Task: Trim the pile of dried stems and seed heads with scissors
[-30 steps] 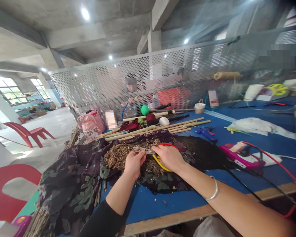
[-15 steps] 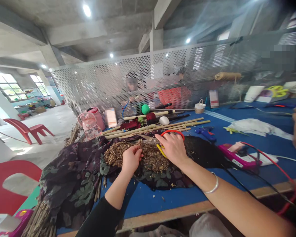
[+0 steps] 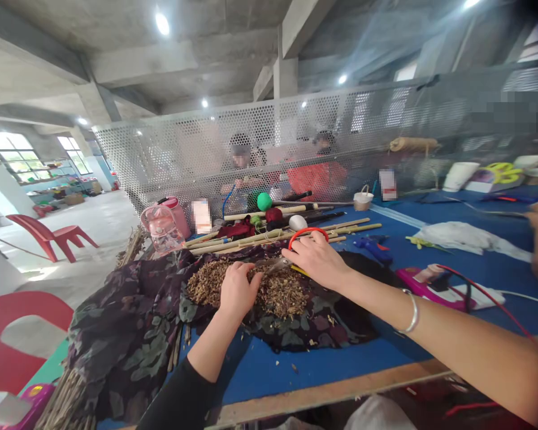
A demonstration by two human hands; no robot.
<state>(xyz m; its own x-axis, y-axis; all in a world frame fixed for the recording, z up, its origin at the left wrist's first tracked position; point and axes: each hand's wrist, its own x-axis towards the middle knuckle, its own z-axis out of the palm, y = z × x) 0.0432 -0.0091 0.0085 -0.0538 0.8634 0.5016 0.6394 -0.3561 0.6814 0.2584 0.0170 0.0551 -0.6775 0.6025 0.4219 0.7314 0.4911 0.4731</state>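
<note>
My right hand (image 3: 318, 260) grips scissors (image 3: 280, 264) with one red and one yellow handle loop, their blades pointing left over a heap of brown chopped dry stems (image 3: 283, 294). Bent over the heap near the blade tips is my left hand (image 3: 238, 291). Its thumb and fingers curl together, but the fingertips are partly hidden, so what they hold cannot be made out. Under the heap lies a dark patterned cloth (image 3: 147, 334), spread over the blue tabletop (image 3: 260, 382).
Behind the heap lie bamboo sticks (image 3: 354, 227), a green ball (image 3: 264, 201) and a white ball (image 3: 297, 223). A pink clear bag (image 3: 164, 230) stands left. At right are a magenta power strip (image 3: 424, 286) with cables and blue pliers (image 3: 374, 248). People sit behind a perforated screen (image 3: 183, 143).
My left hand left the scissors' blades, drew back, then lowered its fingers to the heap. My right hand moved right and up, then tilted the scissors, keeping its grip on them.
</note>
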